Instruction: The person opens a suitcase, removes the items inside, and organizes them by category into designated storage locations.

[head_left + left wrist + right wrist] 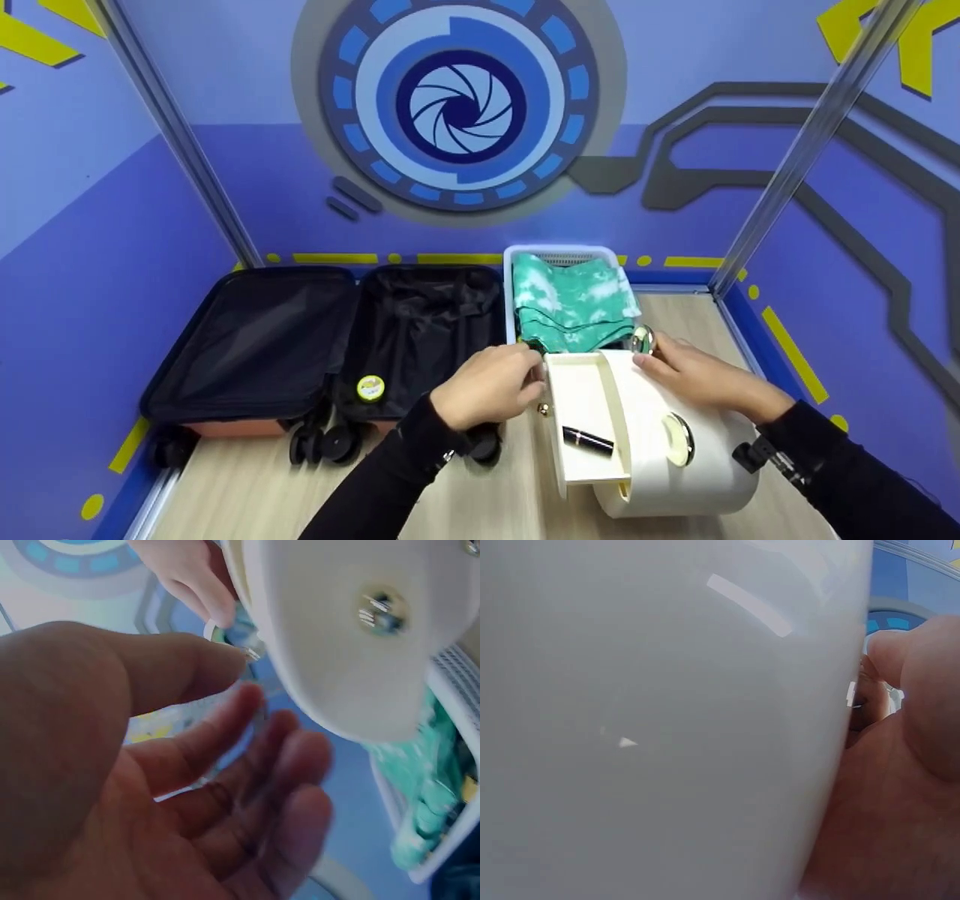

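Note:
A cream box (637,405) with rounded sides stands on the right, its drawer (585,390) pulled out to the left. Inside the drawer lies a black pen (589,441). My right hand (690,371) pinches a small round shiny metal piece (643,339) between thumb and fingers at the box's far edge. A gold-rimmed oval fitting (679,439) sits on the box's upper face. Beside the drawer front is my left hand (491,386), its fingers loosely bent and holding nothing. A gold knob (382,611) shows on the drawer front in the left wrist view.
On the left lies an open suitcase (262,337) with black lining and wheels towards me. One half holds a round yellow-rimmed container (370,388). Behind the box stands a white basket (510,300) with green-and-white cloth (574,300). Blue panels (247,165) enclose the table.

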A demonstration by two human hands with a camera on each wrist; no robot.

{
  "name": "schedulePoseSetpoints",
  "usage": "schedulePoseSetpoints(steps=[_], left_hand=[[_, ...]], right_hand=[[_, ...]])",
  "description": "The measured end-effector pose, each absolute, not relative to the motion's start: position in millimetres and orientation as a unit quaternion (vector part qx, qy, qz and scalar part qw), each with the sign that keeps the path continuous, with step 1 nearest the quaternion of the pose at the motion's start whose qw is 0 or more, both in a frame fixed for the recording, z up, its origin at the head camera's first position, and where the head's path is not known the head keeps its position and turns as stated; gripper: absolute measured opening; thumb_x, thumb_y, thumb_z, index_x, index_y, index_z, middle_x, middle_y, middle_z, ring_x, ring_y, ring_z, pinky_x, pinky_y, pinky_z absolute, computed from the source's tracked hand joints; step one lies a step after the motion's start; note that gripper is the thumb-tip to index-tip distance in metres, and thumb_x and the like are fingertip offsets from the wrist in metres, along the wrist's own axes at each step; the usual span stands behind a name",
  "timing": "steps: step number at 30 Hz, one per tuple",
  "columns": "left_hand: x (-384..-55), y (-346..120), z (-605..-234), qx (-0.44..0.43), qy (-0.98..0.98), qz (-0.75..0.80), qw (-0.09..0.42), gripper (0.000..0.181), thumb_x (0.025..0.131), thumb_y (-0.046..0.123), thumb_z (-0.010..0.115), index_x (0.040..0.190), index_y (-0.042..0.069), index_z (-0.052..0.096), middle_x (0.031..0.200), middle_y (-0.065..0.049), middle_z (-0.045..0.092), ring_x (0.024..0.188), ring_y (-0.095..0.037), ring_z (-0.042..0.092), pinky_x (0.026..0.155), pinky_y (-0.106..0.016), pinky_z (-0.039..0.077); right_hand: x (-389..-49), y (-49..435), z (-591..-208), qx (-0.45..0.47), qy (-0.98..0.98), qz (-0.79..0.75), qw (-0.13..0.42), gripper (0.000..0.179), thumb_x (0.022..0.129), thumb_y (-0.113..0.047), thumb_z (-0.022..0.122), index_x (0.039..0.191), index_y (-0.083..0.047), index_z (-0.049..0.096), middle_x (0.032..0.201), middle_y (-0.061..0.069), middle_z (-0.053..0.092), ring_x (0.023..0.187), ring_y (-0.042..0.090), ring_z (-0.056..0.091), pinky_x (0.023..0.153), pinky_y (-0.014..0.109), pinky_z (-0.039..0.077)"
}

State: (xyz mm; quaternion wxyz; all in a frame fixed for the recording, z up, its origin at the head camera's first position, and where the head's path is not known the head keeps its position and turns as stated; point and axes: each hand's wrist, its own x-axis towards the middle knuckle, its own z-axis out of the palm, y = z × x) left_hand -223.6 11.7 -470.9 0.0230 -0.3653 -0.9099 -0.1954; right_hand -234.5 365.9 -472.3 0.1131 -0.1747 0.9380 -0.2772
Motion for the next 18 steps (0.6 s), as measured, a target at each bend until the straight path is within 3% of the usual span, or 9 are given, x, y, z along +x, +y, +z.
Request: schedulePoseSetpoints(steps=[8, 11, 14, 18], left_hand=[[-225, 8, -497, -0.356, -0.912, -0.19, -0.075, 0.012, 0.099, 0.034, 0.076, 0.094, 0.025, 0.082, 0.076, 0.014, 0.064, 0.066, -0.007, 0.055, 0.061, -0.024, 0.043], [-225, 13, -501, -0.361, -0.912, -0.183, -0.068, 0.014, 0.098, 0.035, 0.076, 0.09, 0.026, 0.083, 0.073, 0.015, 0.065, 0.065, -0.006, 0.056, 0.061, -0.024, 0.044], [-225, 17, -504, -0.367, -0.911, -0.181, -0.055, 0.02, 0.099, 0.032, 0.076, 0.081, 0.024, 0.079, 0.066, 0.014, 0.057, 0.061, -0.007, 0.052, 0.058, -0.023, 0.04], [-225, 20, -507, -0.367, -0.911, -0.183, -0.041, 0.027, 0.099, 0.03, 0.075, 0.074, 0.023, 0.071, 0.062, 0.014, 0.049, 0.057, -0.008, 0.047, 0.056, -0.022, 0.036]], right_hand=[[-234, 365, -472, -0.18, 0.937, -0.279, 0.11, 0.032, 0.117, -0.045, 0.053, 0.126, -0.014, 0.056, 0.121, 0.013, 0.064, 0.109, 0.022, 0.061, 0.086, 0.035, 0.052], [-233, 365, -473, -0.176, 0.937, -0.282, 0.111, 0.032, 0.117, -0.045, 0.053, 0.125, -0.015, 0.055, 0.122, 0.013, 0.063, 0.109, 0.023, 0.061, 0.086, 0.034, 0.052], [-233, 365, -473, -0.173, 0.937, -0.281, 0.113, 0.034, 0.117, -0.045, 0.053, 0.128, -0.013, 0.055, 0.126, 0.015, 0.063, 0.113, 0.025, 0.061, 0.088, 0.036, 0.051], [-232, 366, -473, -0.174, 0.938, -0.277, 0.113, 0.044, 0.117, -0.047, 0.052, 0.141, -0.011, 0.054, 0.134, 0.018, 0.063, 0.121, 0.029, 0.061, 0.093, 0.042, 0.052]])
